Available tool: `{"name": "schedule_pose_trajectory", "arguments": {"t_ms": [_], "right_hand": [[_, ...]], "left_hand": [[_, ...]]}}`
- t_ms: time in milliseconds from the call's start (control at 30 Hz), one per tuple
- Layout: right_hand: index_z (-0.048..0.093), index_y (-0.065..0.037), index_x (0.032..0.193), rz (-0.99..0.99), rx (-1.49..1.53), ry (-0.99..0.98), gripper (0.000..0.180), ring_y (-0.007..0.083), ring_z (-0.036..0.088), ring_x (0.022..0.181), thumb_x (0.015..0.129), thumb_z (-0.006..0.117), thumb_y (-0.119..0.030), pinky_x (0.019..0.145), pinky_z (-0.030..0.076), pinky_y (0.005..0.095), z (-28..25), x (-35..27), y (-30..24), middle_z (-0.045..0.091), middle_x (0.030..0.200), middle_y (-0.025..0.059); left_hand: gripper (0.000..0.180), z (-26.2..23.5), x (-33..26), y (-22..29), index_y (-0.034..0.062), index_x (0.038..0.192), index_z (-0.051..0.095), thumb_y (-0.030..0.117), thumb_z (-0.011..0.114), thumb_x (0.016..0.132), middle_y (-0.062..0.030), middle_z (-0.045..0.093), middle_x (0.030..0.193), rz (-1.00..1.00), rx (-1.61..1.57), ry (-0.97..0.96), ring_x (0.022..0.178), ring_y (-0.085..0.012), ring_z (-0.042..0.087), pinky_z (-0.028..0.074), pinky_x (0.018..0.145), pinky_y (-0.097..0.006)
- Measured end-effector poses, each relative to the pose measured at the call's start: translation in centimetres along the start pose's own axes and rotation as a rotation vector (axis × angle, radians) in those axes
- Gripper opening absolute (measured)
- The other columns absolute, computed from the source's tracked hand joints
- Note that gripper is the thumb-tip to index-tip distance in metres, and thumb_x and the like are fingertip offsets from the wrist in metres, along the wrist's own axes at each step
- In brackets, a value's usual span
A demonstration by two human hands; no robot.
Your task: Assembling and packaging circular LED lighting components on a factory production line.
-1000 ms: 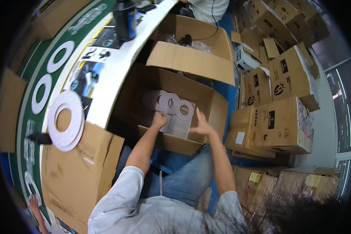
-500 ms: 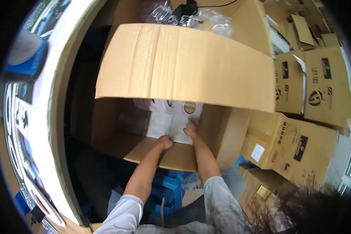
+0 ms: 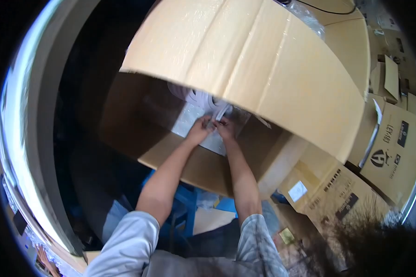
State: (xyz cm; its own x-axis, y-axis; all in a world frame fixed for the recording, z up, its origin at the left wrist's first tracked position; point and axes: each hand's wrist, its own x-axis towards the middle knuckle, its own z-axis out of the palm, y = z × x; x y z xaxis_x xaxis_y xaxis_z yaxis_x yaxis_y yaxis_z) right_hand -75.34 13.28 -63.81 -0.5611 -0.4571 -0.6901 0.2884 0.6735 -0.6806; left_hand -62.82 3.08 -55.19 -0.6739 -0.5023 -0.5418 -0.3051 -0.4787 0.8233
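Left hand [image 3: 198, 131] and right hand [image 3: 225, 129] have drawn together since half a second ago, when they lay clearly apart, the left one closer to the near wall. They have also come farther in from that wall, and the view has swung so that the flap [image 3: 245, 55] beyond the fingers fills more of it and slants down to the right.

Fingers of both hands are bent and nearly meet, tip toward tip; I cannot tell whether either set is clamped on anything. Just beyond them a narrow white piece [image 3: 222, 111] stands tilted, close to the right fingers; whether they touch it is unclear.

Rings [image 3: 208, 105], white and overlapping, lie just beyond the fingers and to their left, partly hidden by the flap. Under and around the fingers is a pale, shiny sheet [image 3: 185, 121], showing most to the left of them. All this sits inside the box [image 3: 203, 171], whose near wall is on the wearer's side of the fingers, with both forearms reaching over it.

Far beyond the fingers, to the right, clear plastic [image 3: 309, 19] and a black cable [image 3: 333, 13] show past the flap. Well right of the fingers stand cartons [image 3: 393, 152]; well left runs the counter [image 3: 25, 138], and low down past it is another person's hand [image 3: 44, 257]
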Motion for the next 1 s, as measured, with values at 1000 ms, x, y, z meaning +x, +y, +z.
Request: {"name": "schedule_pose_trajectory", "arguments": {"t_ms": [1000], "right_hand": [[0.047,0.007,0.126,-0.645,0.862,-0.048,0.048,0.0256,0.059,0.094,0.083,0.049,-0.016,0.090,0.046,0.0383,-8.4,-33.1,-14.4,0.064,0.096,0.0154]], "left_hand": [[0.068,-4.4,-16.4,17.0,-0.0014,0.126,0.053,0.048,0.067,0.081,-0.0137,0.068,0.102,0.027,0.047,-0.272,0.099,-0.0215,0.061,0.042,0.094,-0.033]]}}
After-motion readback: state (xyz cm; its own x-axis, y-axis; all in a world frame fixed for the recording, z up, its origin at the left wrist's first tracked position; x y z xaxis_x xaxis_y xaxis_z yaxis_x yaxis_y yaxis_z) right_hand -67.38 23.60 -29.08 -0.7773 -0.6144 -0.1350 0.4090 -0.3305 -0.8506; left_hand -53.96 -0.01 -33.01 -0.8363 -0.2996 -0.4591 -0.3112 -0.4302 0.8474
